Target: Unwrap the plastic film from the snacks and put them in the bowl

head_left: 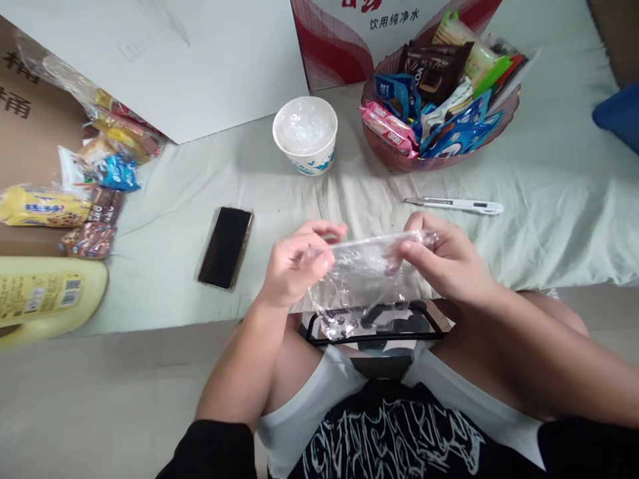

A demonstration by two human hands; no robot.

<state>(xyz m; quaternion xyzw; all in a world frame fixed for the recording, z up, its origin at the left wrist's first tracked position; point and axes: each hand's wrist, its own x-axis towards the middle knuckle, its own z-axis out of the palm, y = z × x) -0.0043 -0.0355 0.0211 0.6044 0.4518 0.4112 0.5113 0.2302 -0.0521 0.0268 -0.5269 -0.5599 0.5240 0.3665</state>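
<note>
Between my two hands a clear plastic bag is stretched, its lower part hanging crumpled over my lap. My left hand pinches the bag's left end between thumb and fingers. At the other end, my right hand grips the top edge with the thumb in front. Just beyond the right hand lies a white utility knife with its blade end pointing left. A paper bucket with blue print stands farther back, crumpled clear plastic inside it.
A pink glass bowl of wrapped snacks stands at the back right, before a red-and-white box. A phone lies left of my hands. Several snack packs and a yellow jug are at far left.
</note>
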